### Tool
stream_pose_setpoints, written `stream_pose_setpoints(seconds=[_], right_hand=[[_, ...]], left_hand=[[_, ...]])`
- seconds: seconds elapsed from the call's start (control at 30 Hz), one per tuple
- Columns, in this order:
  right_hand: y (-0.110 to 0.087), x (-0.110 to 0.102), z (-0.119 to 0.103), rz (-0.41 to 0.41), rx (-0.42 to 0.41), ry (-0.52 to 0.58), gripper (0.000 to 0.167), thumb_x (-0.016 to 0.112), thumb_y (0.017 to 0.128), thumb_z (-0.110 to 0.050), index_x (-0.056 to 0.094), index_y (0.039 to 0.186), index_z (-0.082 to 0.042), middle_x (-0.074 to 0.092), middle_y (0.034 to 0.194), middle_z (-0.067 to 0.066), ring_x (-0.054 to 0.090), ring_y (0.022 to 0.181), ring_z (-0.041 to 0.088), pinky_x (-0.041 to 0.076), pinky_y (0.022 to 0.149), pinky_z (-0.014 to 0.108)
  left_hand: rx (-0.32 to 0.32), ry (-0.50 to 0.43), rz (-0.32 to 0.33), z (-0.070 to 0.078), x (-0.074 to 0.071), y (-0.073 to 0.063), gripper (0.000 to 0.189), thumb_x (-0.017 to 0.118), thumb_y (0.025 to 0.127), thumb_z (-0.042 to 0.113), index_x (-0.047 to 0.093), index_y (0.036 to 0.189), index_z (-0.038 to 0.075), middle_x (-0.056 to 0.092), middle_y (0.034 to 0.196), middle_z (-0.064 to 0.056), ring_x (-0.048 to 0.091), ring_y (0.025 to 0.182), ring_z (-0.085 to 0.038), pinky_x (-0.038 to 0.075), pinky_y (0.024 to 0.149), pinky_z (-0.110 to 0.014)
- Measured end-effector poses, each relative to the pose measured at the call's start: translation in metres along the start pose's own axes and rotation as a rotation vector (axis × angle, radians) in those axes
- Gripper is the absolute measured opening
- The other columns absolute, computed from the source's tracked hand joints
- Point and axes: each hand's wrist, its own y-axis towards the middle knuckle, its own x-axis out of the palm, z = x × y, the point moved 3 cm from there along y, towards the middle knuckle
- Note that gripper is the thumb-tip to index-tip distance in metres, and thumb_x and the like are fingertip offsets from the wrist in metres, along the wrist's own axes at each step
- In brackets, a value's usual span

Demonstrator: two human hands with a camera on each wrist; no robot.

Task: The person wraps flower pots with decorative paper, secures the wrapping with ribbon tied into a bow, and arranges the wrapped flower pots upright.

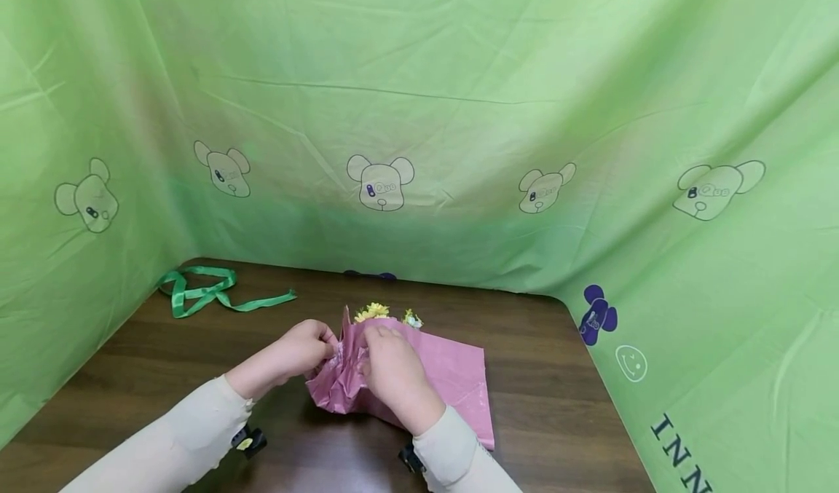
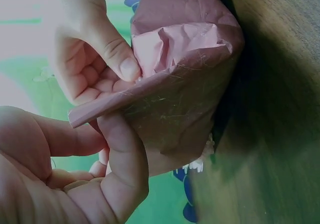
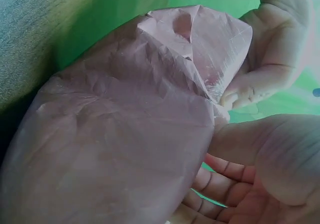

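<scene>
A sheet of pink wrapping paper [image 1: 459, 376] lies on the table, its left part gathered and crumpled. Out of its far edge show yellow flowers [image 1: 372, 312] and a small white flower [image 1: 413, 320]; the stems are hidden. At the gathered end, my left hand [image 1: 304, 347] pinches the paper's edge between thumb and fingers. My right hand [image 1: 393, 373] grips the same bunched paper just to the right. In the right wrist view, the right thumb [image 3: 235, 141] presses on the paper's edge, with fingers behind it. Both hands' fingertips are close together at a fold.
A loose green ribbon [image 1: 203, 289] lies in loops at the back left of the brown wooden table [image 1: 544, 405]. Green printed cloth [image 1: 459, 136] hangs around the table's back and sides. Dark wrist devices [image 1: 249, 440] sit under both forearms.
</scene>
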Motion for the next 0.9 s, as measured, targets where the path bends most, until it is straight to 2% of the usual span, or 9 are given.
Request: stream_pose_setpoints(seconds=[0.13, 0.33, 0.47, 0.63, 0.7, 0.8, 0.9], right_hand=[[-0.002, 0.000, 0.002, 0.016, 0.035, 0.060, 0.026, 0.082, 0.081, -0.013, 0.061, 0.095, -0.014, 0.059, 0.083, -0.005, 0.061, 0.085, 0.018, 0.054, 0.075, 0.031], [-0.004, 0.001, 0.006, 0.029, 0.054, 0.083, 0.027, 0.085, 0.081, -0.019, 0.060, 0.091, -0.014, 0.058, 0.084, -0.005, 0.061, 0.081, 0.016, 0.054, 0.071, 0.030], [-0.006, 0.001, 0.008, 0.051, 0.050, 0.092, 0.024, 0.086, 0.081, -0.021, 0.062, 0.081, -0.016, 0.056, 0.079, -0.006, 0.058, 0.073, 0.013, 0.052, 0.067, 0.029], [-0.008, -0.001, 0.010, 0.059, -0.002, 0.090, 0.024, 0.086, 0.081, -0.025, 0.067, 0.067, -0.020, 0.054, 0.073, -0.009, 0.056, 0.068, 0.009, 0.051, 0.065, 0.026], [-0.009, -0.003, 0.012, 0.046, -0.039, 0.101, 0.018, 0.084, 0.082, -0.021, 0.072, 0.069, -0.019, 0.057, 0.075, -0.008, 0.058, 0.071, 0.009, 0.052, 0.067, 0.024], [-0.009, -0.007, 0.014, 0.007, -0.089, 0.130, 0.005, 0.080, 0.083, -0.012, 0.078, 0.081, -0.015, 0.066, 0.082, -0.005, 0.062, 0.080, 0.009, 0.054, 0.075, 0.022], [-0.008, -0.009, 0.016, -0.029, -0.104, 0.171, 0.011, 0.077, 0.084, -0.007, 0.080, 0.093, -0.013, 0.071, 0.091, -0.003, 0.065, 0.088, 0.008, 0.055, 0.082, 0.021]], left_hand=[[0.019, 0.035, 0.007, 0.004, 0.004, 0.002, 0.014, 0.052, 0.091, -0.001, 0.064, 0.085, 0.002, 0.057, 0.075, -0.007, 0.051, 0.059, -0.015, 0.043, 0.049, -0.026], [0.069, 0.076, 0.005, 0.011, 0.011, 0.007, 0.016, 0.051, 0.084, -0.005, 0.065, 0.080, 0.003, 0.055, 0.069, -0.005, 0.046, 0.054, -0.013, 0.038, 0.048, -0.025], [0.090, 0.094, 0.005, 0.014, 0.014, 0.009, 0.017, 0.051, 0.084, -0.005, 0.065, 0.078, 0.003, 0.054, 0.067, -0.004, 0.045, 0.052, -0.012, 0.037, 0.047, -0.025], [0.107, 0.100, 0.000, 0.017, 0.019, 0.011, 0.015, 0.053, 0.085, -0.004, 0.064, 0.078, 0.003, 0.054, 0.068, -0.005, 0.046, 0.053, -0.012, 0.038, 0.047, -0.025], [0.109, 0.103, -0.007, 0.019, 0.021, 0.012, 0.014, 0.054, 0.086, -0.004, 0.064, 0.078, 0.002, 0.055, 0.070, -0.005, 0.047, 0.053, -0.012, 0.038, 0.047, -0.025], [0.101, 0.122, -0.001, 0.020, 0.022, 0.012, 0.014, 0.055, 0.086, -0.003, 0.064, 0.078, 0.003, 0.055, 0.070, -0.006, 0.047, 0.054, -0.013, 0.037, 0.046, -0.024], [0.098, 0.161, 0.017, 0.022, 0.023, 0.012, 0.014, 0.056, 0.086, -0.003, 0.064, 0.077, 0.004, 0.056, 0.072, -0.007, 0.049, 0.058, -0.015, 0.037, 0.047, -0.025]])
